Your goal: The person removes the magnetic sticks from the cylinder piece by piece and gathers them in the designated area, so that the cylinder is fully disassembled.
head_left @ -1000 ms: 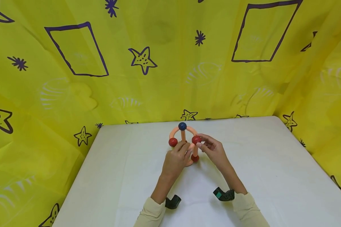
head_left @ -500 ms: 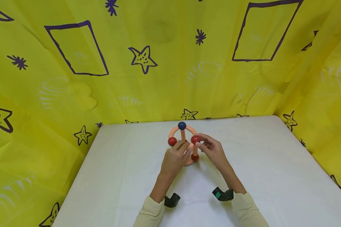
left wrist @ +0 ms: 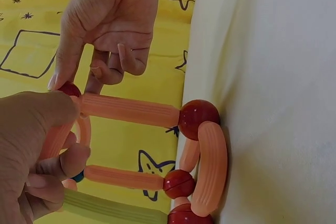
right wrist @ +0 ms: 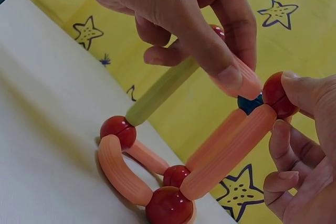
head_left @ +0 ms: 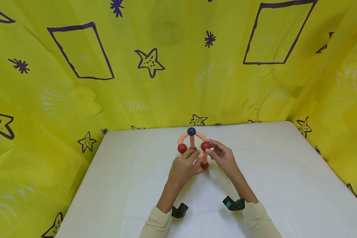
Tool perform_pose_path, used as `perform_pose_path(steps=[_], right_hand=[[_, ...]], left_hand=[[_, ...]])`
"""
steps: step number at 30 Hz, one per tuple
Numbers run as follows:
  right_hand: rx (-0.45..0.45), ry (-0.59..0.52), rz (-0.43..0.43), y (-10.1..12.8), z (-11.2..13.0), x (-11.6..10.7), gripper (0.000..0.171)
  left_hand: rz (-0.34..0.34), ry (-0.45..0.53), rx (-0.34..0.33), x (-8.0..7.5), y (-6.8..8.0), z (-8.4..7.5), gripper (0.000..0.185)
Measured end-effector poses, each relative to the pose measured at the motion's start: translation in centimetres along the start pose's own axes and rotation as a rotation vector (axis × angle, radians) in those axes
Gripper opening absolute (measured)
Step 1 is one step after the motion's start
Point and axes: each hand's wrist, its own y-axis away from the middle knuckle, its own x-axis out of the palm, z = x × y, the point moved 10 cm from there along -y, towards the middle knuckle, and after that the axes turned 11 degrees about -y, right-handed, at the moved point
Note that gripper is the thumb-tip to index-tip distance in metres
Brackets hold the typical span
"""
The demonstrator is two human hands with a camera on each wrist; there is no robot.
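A frame of peach sticks and balls stands on the white table between both hands. My left hand [head_left: 182, 167] pinches a curved peach stick [right wrist: 242, 77] at the top, its end against a red ball [right wrist: 281, 95]. Thumb and fingers of my right hand [head_left: 223, 157] pinch that same red ball. Below it, a straight peach stick [left wrist: 128, 109] runs down to a red base ball [left wrist: 199, 119]. A green stick [right wrist: 163, 92] forms another upright. The blue ball [head_left: 191, 131] tops the far side, with curved sticks to either side. Left fingers hide part of the near top.
The white table [head_left: 131, 185] stretches out around the frame. Behind and beside it hangs a yellow sheet [head_left: 178, 92] with drawn stars and quadrilaterals. Each wrist wears a dark camera mount [head_left: 234, 203].
The frame's top sways very slightly left, then back right. Both hands keep their hold in nearly the same place.
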Motion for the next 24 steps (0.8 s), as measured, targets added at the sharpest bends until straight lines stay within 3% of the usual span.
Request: perform_pose_path(steps=[18, 24], right_hand=[[0.006, 0.022, -0.001, 0.07, -0.06, -0.09, 0.039], [0.004, 0.022, 0.005, 0.02, -0.27, 0.03, 0.039]], left_hand=[[0.087, -0.138, 0.026, 0.9, 0.37, 0.16, 0.011], [0.049, -0.122, 0.018, 0.28, 0.25, 0.25, 0.01]])
